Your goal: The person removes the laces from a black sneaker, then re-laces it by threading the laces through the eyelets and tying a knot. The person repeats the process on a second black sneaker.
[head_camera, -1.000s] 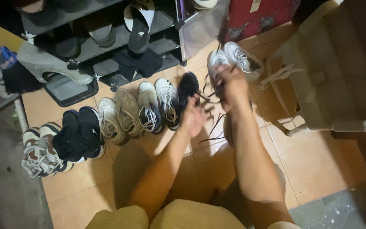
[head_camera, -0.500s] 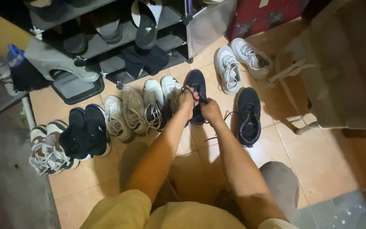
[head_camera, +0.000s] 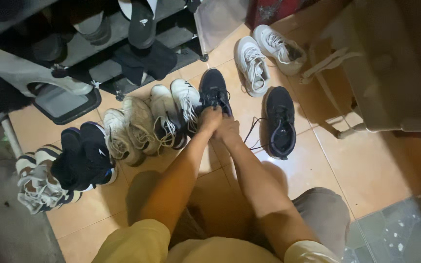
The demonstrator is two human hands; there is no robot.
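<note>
Resting on the tiled floor (head_camera: 317,170), the dark sneaker (head_camera: 214,90) lies directly ahead of both hands, its long axis running away from the person, toe toward the shoe rack (head_camera: 74,48). Its heel end sits under the left hand (head_camera: 209,119) and the right hand (head_camera: 227,130), which meet there, touching each other. Both look curled around the heel and laces, though I cannot tell for certain whether either grip is truly clamped. The left hand is slightly nearer the shoe's tongue. Both forearms stretch forward, converging. Just right of the grip lies the matching dark sneaker (head_camera: 280,122), laces (head_camera: 254,131) trailing loose. Left of the grip a row of white sneakers (head_camera: 171,114) stands; beyond, two more white sneakers (head_camera: 264,53).
</note>
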